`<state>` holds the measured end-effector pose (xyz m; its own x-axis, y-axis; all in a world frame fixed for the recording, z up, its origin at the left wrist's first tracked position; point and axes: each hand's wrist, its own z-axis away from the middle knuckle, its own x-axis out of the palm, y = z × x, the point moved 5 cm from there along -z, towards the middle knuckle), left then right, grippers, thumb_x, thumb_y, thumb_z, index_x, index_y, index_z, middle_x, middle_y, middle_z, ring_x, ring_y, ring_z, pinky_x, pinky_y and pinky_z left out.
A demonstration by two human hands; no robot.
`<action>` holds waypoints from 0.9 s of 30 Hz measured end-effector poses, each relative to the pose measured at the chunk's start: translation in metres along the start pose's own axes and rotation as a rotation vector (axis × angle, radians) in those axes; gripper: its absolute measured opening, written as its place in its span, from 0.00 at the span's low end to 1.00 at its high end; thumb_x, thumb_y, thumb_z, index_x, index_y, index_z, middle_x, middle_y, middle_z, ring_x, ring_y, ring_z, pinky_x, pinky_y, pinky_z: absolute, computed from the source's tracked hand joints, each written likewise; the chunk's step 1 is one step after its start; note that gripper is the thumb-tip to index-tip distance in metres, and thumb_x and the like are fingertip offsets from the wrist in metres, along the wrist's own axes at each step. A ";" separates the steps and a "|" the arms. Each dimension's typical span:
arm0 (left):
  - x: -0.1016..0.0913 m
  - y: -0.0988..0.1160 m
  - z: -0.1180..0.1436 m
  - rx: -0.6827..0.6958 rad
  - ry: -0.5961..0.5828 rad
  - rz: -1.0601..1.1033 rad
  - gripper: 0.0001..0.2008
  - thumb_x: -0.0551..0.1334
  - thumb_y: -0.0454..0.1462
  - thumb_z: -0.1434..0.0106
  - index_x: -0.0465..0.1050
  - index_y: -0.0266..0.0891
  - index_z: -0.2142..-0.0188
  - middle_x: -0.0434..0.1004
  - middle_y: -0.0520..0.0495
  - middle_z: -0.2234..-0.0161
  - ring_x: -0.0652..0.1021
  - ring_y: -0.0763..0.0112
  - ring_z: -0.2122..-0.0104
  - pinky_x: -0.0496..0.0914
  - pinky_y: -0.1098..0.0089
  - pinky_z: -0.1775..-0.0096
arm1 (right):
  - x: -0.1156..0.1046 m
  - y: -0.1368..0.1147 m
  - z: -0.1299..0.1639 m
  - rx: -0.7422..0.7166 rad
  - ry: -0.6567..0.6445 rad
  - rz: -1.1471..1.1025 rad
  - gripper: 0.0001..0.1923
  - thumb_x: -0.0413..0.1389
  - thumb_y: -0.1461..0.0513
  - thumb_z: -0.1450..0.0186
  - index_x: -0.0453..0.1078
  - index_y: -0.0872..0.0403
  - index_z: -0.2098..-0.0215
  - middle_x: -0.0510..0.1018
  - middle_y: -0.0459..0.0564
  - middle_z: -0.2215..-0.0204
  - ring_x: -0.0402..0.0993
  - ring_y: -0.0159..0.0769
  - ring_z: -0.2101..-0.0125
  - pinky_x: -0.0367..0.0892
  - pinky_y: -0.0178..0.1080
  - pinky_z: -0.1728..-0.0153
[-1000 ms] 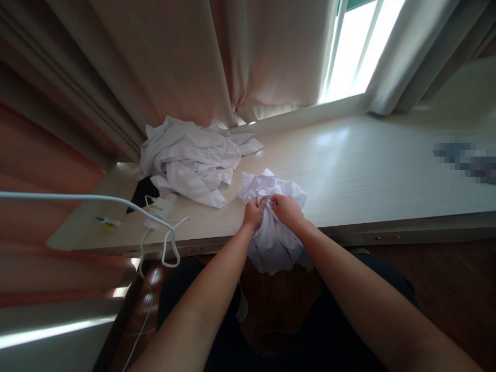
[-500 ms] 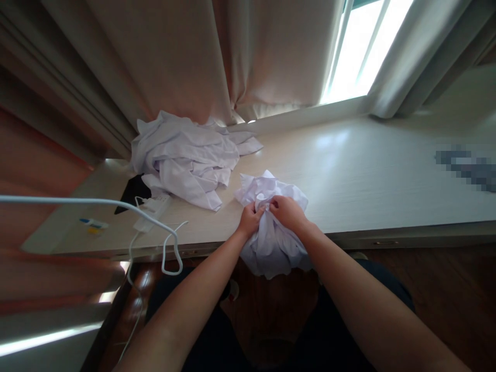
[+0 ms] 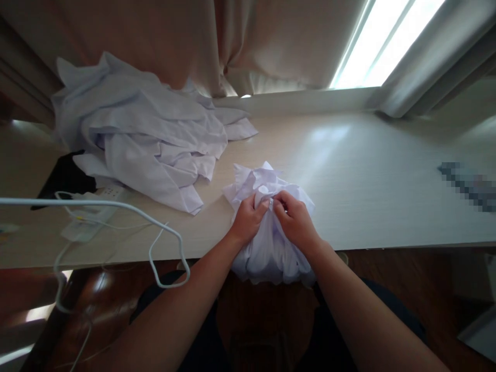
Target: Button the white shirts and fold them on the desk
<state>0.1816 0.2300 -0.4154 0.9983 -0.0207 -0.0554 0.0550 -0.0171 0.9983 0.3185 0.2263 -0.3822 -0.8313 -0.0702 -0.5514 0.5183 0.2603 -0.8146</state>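
A crumpled white shirt (image 3: 267, 243) lies bunched at the front edge of the pale wooden desk (image 3: 368, 175), part of it hanging over the edge. My left hand (image 3: 248, 219) and my right hand (image 3: 296, 219) sit side by side on top of it, both pinching the cloth near its middle, fingertips almost touching. What exactly lies between the fingertips is too small to tell.
A heap of white garments (image 3: 147, 139) covers the desk's back left. A white power strip (image 3: 93, 212) with white cables (image 3: 163, 243) and a black item (image 3: 65, 175) lie at the left. Beige curtains (image 3: 194, 41) and a bright window (image 3: 391, 36) stand behind.
The view has moved closer and lower over the desk. Both hands stay pinched on the same shirt, shifted slightly nearer the desk edge.
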 end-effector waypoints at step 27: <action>-0.015 -0.032 -0.008 -0.125 0.078 0.193 0.17 0.65 0.48 0.40 0.74 0.36 0.61 0.78 0.46 0.63 0.77 0.64 0.64 0.71 0.67 0.59 | 0.022 0.014 -0.012 0.049 -0.064 -0.099 0.06 0.52 0.58 0.33 0.68 0.52 0.62 0.74 0.45 0.73 0.70 0.33 0.71 0.63 0.36 0.69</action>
<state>0.1648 0.2387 -0.4466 0.9889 0.0660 0.1334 -0.1398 0.1040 0.9847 0.3047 0.2402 -0.4036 -0.8651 -0.1545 -0.4771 0.4451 0.2020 -0.8724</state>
